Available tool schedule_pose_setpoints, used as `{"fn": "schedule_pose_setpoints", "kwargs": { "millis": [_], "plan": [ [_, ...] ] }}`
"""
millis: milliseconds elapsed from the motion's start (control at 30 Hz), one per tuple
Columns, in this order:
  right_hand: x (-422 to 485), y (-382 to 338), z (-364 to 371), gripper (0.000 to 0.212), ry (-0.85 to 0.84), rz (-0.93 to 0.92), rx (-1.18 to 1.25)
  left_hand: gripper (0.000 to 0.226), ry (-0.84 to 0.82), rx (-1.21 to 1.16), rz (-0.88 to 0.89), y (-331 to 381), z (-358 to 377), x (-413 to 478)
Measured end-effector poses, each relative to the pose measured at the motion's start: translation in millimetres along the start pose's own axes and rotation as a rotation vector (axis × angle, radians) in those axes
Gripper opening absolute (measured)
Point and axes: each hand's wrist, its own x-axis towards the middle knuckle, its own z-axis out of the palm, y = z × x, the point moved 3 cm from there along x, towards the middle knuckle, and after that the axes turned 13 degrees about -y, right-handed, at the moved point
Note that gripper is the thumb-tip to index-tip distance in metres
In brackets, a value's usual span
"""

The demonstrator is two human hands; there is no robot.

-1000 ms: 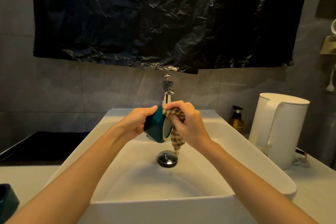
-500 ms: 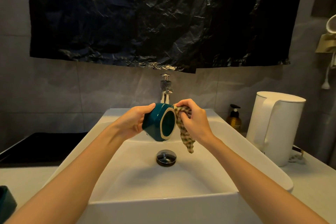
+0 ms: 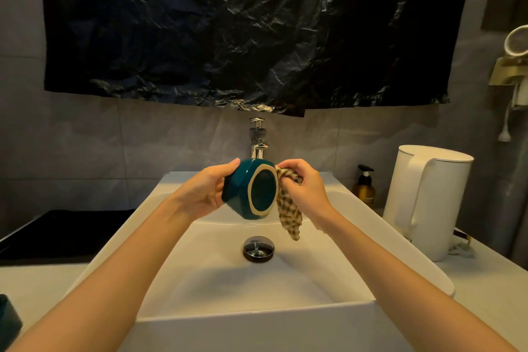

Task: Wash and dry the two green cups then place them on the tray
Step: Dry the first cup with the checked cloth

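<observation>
Because the green cup is glazed ceramic and probably wet, it should handle as stiff, fairly heavy for its size, slippery, and breakable against the hard basin. The faceted wall looks like the best hold, with palm and fingers wrapped round it rather than a pinch at the rim.

It is held in the air over the back half of the sink, just in front of the faucet. It is tipped on its side so that its pale-ringed end faces the camera; whether that end is mouth or foot cannot be told.

The left hand grips the wall from the left, thumb over the top and palm against the side. The right hand, at the cup's right side, is bunched round a checked cloth, pressing it to the edge of the ring while the loose tail hangs toward the drain. Both forearms reach in over the sink's near corners.

A second green cup sits at the counter's near left edge, only partly in view.
</observation>
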Motion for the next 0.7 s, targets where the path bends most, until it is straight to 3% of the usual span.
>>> {"fn": "schedule_pose_setpoints", "kwargs": {
  "millis": [167,400,700],
  "plan": [
    [-1,0,1,0.019,-0.029,0.063,0.071,0.023,0.027,-0.353,0.078,7,-7,-4],
    [1,-14,-5,0.019,0.019,-0.122,0.014,0.022,0.005,-0.126,-0.066,-6,4,2],
    [-2,-6,0,0.024,-0.021,0.011,0.114,0.02,0.101,-0.493,0.109,3,-8,0]
  ]
}}
